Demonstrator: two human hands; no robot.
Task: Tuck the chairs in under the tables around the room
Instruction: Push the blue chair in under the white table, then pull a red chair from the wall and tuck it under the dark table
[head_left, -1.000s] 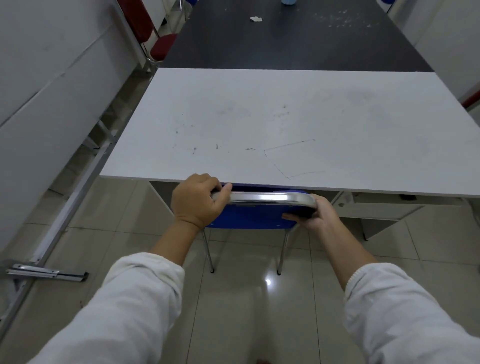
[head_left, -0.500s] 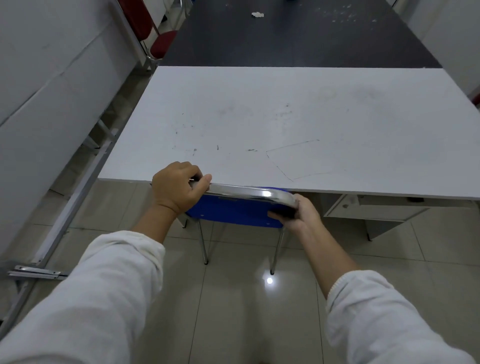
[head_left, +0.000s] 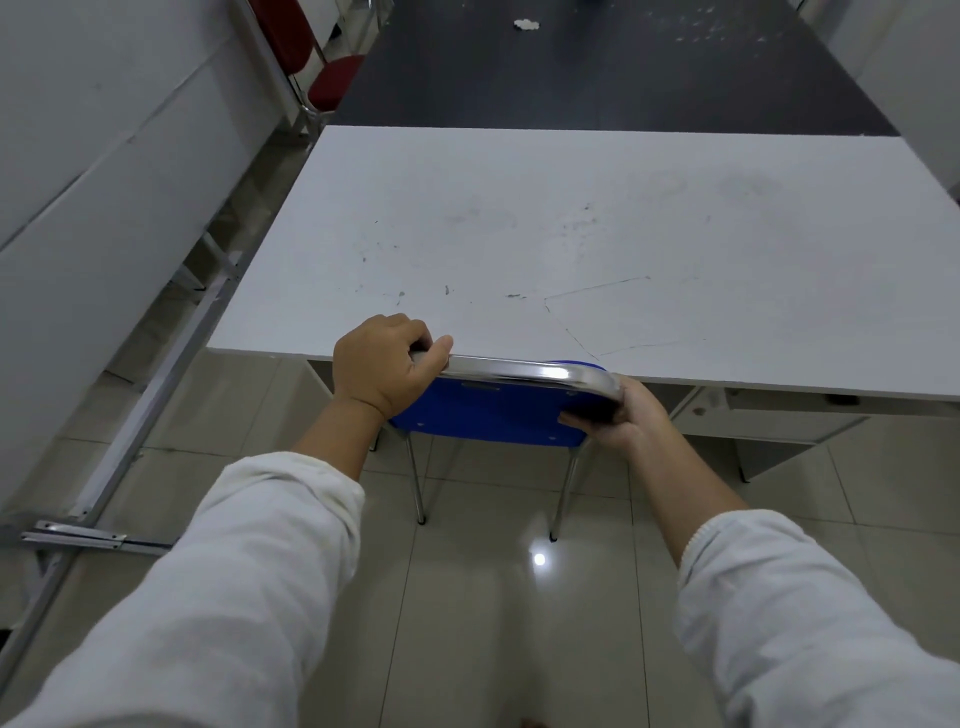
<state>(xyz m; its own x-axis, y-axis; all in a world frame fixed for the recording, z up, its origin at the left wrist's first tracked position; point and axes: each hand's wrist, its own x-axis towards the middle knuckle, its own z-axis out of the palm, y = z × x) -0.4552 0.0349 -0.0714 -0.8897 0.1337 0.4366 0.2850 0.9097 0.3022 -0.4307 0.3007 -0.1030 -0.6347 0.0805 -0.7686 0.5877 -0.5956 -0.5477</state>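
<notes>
Gripping the blue chair (head_left: 488, 415) by its chrome top rail, we had our left hand (head_left: 382, 364) curled over one end and our right hand (head_left: 618, 415) clamped under the other. Since a moment earlier the chair had slid leftward along the white table (head_left: 571, 234), backrest at the edge, seat hidden beneath. Beyond our hands lay a dark table (head_left: 597, 78) and a red chair (head_left: 332, 83).

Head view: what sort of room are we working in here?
Probably a classroom or meeting room: a white table butted end to end with a black table, metal-framed chairs, blue here and red further along, and a tiled floor.
</notes>
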